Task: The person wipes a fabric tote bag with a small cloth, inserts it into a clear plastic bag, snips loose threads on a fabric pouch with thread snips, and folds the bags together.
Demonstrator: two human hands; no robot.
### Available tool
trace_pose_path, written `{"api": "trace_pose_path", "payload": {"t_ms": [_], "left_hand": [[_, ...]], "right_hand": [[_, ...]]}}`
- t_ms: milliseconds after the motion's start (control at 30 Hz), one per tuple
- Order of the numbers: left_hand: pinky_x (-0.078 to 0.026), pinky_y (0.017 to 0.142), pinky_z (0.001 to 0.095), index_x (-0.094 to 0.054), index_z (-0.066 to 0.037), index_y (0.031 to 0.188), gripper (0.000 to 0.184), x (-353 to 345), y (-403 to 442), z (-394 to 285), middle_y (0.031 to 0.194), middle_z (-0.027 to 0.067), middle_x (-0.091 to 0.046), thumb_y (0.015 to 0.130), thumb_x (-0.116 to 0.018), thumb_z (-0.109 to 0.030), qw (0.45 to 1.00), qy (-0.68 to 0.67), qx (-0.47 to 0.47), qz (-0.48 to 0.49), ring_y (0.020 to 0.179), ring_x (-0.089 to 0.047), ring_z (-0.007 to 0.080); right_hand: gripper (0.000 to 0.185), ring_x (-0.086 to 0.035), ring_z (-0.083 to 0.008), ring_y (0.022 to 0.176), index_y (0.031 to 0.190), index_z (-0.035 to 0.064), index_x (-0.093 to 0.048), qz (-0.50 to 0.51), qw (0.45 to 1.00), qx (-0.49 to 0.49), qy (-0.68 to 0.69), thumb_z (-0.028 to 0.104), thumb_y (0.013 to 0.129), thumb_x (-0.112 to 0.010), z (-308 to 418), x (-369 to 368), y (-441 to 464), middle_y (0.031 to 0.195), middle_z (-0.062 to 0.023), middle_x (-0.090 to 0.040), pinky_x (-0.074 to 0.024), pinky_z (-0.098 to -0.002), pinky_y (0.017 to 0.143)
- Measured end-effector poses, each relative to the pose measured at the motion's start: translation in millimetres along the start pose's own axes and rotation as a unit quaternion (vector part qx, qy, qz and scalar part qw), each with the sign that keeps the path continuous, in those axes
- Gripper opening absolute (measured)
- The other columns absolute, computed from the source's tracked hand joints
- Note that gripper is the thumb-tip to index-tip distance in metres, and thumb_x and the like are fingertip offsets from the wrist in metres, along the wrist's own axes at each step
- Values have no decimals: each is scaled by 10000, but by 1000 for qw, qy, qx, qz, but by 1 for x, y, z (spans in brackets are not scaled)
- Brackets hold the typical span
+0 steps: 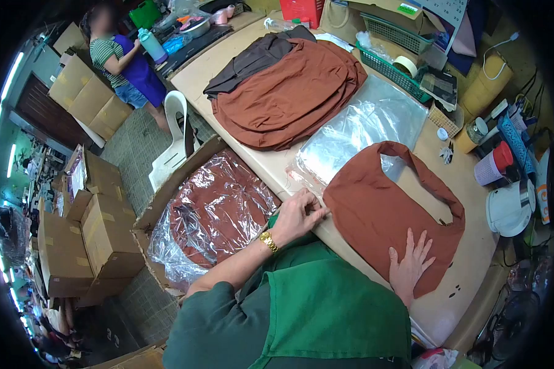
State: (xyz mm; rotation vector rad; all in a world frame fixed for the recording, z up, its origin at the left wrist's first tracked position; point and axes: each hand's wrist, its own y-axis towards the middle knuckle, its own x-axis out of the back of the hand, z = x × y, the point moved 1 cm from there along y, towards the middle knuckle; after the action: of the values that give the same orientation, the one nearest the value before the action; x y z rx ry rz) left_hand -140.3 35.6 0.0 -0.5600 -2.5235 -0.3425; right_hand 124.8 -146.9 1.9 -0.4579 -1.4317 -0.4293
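A rust-brown fabric shoulder bag lies flat on the table, its strap looped toward the far right. On the bag's near right part rests my right hand, flat with fingers spread. My left hand is at the bag's left edge, over the table's edge, fingertips pinched together. Whatever is in that pinch is too small to make out. Just beyond the bag is a stack of clear plastic sleeves. Farther back sits a pile of rust-brown bags with a dark brown bag on its far side.
At left, an open cardboard box holds plastic-wrapped rust-brown bags. A white plastic chair stands beyond it. Green baskets, a tape roll and cups line the right side. A person holding a bottle stands back left.
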Motion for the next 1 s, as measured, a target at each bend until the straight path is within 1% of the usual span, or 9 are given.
{"api": "trace_pose_path", "payload": {"t_ms": [67, 333, 433, 500, 567, 733, 833, 933, 1000], "left_hand": [[-485, 655, 349, -620, 35, 785, 357, -6, 3, -3, 775, 94, -562, 902, -699, -293, 994, -89, 65, 17, 717, -596, 185], [-444, 598, 235, -521, -50, 777, 279, -27, 15, 19, 680, -30, -545, 873, -741, -193, 976, -177, 105, 70, 644, -531, 57], [-483, 643, 234, -563, -59, 855, 136, -20, 6, 0, 744, -31, -569, 920, -655, -136, 921, -352, 138, 90, 679, -549, 57], [-528, 720, 254, -588, -77, 967, 41, -17, 4, -11, 861, -15, -610, 965, -556, -101, 844, -460, 267, 66, 763, -581, 64], [-553, 797, 283, -535, -53, 1129, 161, -15, 7, -2, 1022, 47, -616, 971, -505, -53, 814, -530, 215, 103, 946, -620, 108], [-557, 758, 266, -370, -42, 1249, 518, -23, 11, -11, 1121, 127, -550, 822, -599, 140, 941, -325, 94, 26, 891, -625, 128], [-559, 737, 260, -363, -29, 1227, 537, -25, 17, 7, 1161, 147, -514, 798, -639, 140, 976, -190, 79, 67, 848, -630, 145], [-559, 722, 265, -349, -23, 1242, 576, -20, 16, 17, 1159, 140, -517, 785, -664, 128, 912, -392, 92, 71, 836, -634, 143], [-561, 712, 266, -334, -20, 1249, 585, -18, 12, 20, 1140, 141, -527, 791, -672, 117, 912, -392, 105, 63, 823, -635, 142]], "right_hand": [[734, -100, -413, 1473, 1525, 224, -303, 4, 1000, -8, -2, 436, 895, -615, -1, 0, -1, 1610, -162, -132, -91, -677, 1122], [747, -103, -429, 1469, 1515, 210, -323, -14, 1000, 13, 24, 421, 875, -645, -7, 0, -2, 1599, -183, -157, -81, -679, 1122], [743, -99, -433, 1469, 1512, 202, -330, -13, 999, 21, 33, 430, 876, -641, -7, -1, -1, 1596, -194, -162, -72, -680, 1121], [740, -97, -435, 1468, 1510, 198, -335, -13, 999, 21, 33, 435, 878, -637, -8, -1, -1, 1593, -201, -164, -67, -680, 1121], [731, -102, -447, 1464, 1505, 194, -345, -23, 999, 34, 36, 459, 883, -623, -8, -1, -1, 1586, -215, -177, -67, -690, 1114], [726, -116, -460, 1458, 1500, 193, -354, -29, 998, 36, 36, 488, 887, -608, -10, -3, -1, 1578, -225, -193, -73, -705, 1102], [718, -122, -461, 1455, 1496, 193, -361, -33, 998, 38, 42, 496, 892, -602, -11, -4, -1, 1576, -224, -200, -77, -707, 1098], [703, -126, -456, 1456, 1493, 194, -367, -33, 998, 33, 49, 496, 899, -595, -11, -2, -1, 1575, -219, -205, -79, -706, 1098], [696, -129, -452, 1456, 1491, 195, -370, -29, 998, 30, 51, 495, 903, -591, -10, -2, 0, 1575, -216, -208, -79, -706, 1098]]}}
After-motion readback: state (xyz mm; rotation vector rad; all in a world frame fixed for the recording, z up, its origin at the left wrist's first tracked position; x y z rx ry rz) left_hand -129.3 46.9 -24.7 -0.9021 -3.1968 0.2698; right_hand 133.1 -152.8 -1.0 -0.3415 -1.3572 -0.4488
